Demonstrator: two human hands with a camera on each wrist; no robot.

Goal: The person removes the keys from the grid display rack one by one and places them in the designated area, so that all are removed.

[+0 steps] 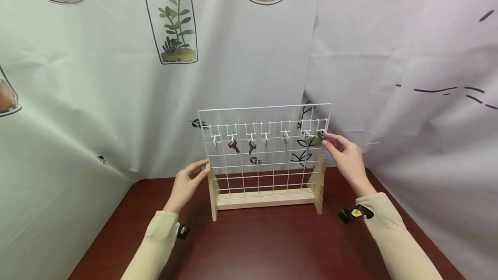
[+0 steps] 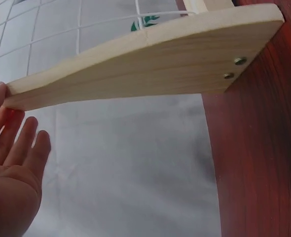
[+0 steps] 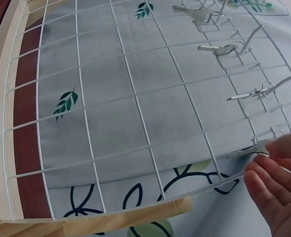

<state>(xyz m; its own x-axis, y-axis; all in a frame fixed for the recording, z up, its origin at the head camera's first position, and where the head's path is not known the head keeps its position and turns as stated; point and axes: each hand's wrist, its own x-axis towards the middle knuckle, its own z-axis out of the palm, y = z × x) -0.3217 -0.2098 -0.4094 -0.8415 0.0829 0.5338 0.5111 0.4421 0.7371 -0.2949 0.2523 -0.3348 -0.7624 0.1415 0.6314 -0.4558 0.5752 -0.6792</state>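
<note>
A white wire grid rack (image 1: 264, 167) stands upright in a wooden stand (image 1: 268, 201). Keys hang from several white hooks across its upper part, among them two brownish keys (image 1: 252, 146) left of the middle. At the far right hook my right hand (image 1: 347, 159) pinches a key between thumb and fingers. That silver key (image 3: 248, 151) points away from the fingertips in the right wrist view; its ring is partly hidden by the hand. My left hand (image 1: 187, 184) pinches the top end of the stand's left wooden upright (image 2: 150, 64), thumb on one side and fingers on the other.
The rack stands on a dark red tabletop (image 1: 264, 241). Behind and beside it hangs a pale, wrinkled curtain (image 1: 249, 72) with printed plants. A black wrist strap device (image 1: 346, 215) sits below the right hand, another (image 1: 183, 231) by the left sleeve.
</note>
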